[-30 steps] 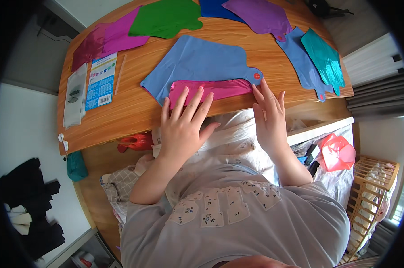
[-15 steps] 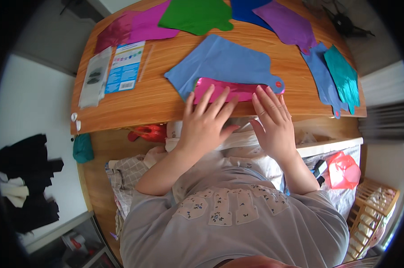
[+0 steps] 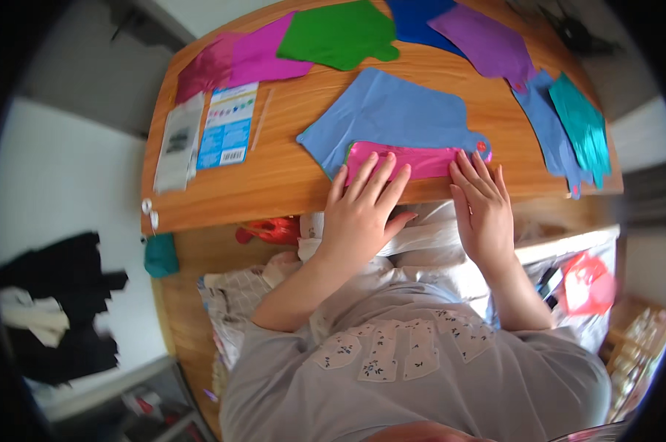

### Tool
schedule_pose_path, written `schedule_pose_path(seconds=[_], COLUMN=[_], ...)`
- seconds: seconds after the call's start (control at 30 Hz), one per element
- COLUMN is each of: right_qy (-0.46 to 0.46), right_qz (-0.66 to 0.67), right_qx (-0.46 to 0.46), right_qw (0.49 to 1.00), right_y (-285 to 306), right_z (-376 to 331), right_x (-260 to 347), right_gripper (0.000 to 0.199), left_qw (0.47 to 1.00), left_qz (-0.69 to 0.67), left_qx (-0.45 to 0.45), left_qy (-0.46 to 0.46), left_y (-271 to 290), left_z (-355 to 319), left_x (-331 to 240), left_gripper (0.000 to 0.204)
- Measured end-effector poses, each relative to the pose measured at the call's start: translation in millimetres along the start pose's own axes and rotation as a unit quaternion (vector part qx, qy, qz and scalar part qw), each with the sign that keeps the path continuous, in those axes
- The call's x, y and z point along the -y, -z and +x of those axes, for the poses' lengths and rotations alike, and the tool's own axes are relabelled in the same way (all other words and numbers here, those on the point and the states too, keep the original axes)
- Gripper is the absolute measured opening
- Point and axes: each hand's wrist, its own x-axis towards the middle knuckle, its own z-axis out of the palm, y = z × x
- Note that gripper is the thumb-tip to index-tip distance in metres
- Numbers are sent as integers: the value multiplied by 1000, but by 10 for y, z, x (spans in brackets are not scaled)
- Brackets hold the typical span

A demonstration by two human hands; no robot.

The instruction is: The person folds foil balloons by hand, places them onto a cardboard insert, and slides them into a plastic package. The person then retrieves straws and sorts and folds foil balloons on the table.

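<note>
A flat blue sheet that looks like a deflated foil balloon [image 3: 395, 110] lies on the table in front of me. Along its near edge runs a shiny pink foil strip [image 3: 430, 163]; whether it is a folded part of the blue piece or a separate one, I cannot tell. My left hand [image 3: 362, 221] rests open on the strip's left half, fingers spread. My right hand [image 3: 486, 214] lies flat near the strip's right end, its fingers stretched out, close to the blue piece's rounded tab with a red dot.
Along the wooden table's [image 3: 281, 169] far edge lie pink, green [image 3: 340, 33], dark blue and purple [image 3: 487, 40] foil pieces. Blue and teal pieces [image 3: 579, 121] are at right. A printed card [image 3: 226, 136] and a clear bag [image 3: 177, 144] lie at left.
The whole view has shifted, so the table sits further right and lower. My right hand has slid slightly right along the pink strip. My left hand stays about where it was on the foil.
</note>
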Motion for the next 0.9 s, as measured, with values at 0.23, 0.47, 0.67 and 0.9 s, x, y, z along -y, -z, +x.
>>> schedule_pose_path(seconds=[0.23, 0.47, 0.67, 0.9], right_qy=[5, 19, 19, 27], right_qz=[8, -29, -19, -44], right_qx=[20, -2, 1, 2], right_qw=[1000, 999, 1000, 999], right_y=[-1, -12, -48, -1], right_z=[-22, -21, -43, -16], right_x=[-111, -66, -45, -27], right_gripper=[36, 36, 36, 35], left_qw=[999, 999, 1000, 999], left_qz=[34, 32, 22, 26], left_qx=[26, 0, -2, 24], left_qy=[6, 18, 2, 17], left_y=[6, -10, 39, 86], left_z=[102, 41, -1, 11], left_x=[-105, -72, -39, -49], left_gripper=[74, 77, 83, 87])
